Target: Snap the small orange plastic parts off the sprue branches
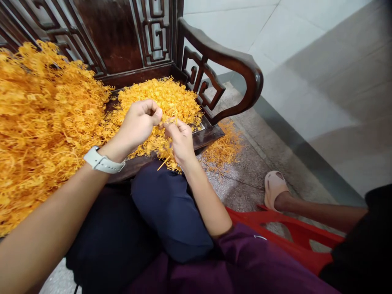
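Observation:
My left hand (139,122), with a pale watch (104,161) on its wrist, is closed in a pinch just left of my right fingertips. What it pinches, if anything, is too small to make out. My right hand (181,143) is closed on an orange plant sprig (164,162), whose thin stem sticks out below the fingers. Both hands are over the front of a smaller heap of curly orange sprigs (171,94) on the dark wooden bench (127,168). A far larger heap of orange sprigs (45,134) fills the left side.
The bench's curved armrest (226,61) rises at the right. Loose orange bits (225,147) lie on the speckled floor beneath it. A red plastic seat (294,230) is at the lower right, near another person's foot in a pale clog (274,190). A tiled wall (306,81) stands behind.

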The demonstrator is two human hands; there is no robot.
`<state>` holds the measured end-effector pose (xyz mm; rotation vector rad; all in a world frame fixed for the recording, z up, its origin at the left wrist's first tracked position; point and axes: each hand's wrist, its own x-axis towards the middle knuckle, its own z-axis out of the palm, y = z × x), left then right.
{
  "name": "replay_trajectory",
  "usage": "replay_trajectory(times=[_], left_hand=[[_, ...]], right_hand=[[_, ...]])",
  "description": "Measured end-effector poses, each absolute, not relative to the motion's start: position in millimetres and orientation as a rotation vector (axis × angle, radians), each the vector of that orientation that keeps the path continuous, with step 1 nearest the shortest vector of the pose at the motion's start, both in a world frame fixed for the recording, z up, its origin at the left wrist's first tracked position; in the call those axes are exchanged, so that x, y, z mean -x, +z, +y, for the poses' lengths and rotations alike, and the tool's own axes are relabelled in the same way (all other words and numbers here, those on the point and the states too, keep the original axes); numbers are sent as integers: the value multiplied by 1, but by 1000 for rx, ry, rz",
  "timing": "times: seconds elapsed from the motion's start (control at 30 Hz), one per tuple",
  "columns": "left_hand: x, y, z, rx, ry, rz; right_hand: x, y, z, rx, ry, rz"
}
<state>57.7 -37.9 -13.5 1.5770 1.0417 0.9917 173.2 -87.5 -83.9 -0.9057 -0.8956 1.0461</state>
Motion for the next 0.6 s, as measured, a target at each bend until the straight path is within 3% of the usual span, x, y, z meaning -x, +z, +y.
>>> replay_trajectory(times=[0.13,0.43,0.6], left_hand=[[-55,-15,-36,-1855,891,1163],[-54,-10,-40,-2183,730,1408],[-50,-3,-38,-2119,838,1307]], right_hand=[[-170,-90,-87,986,831,-985],[-168,-90,-91,1134,732,-1155],[-178,-107,-86,1260,619,-1241]])
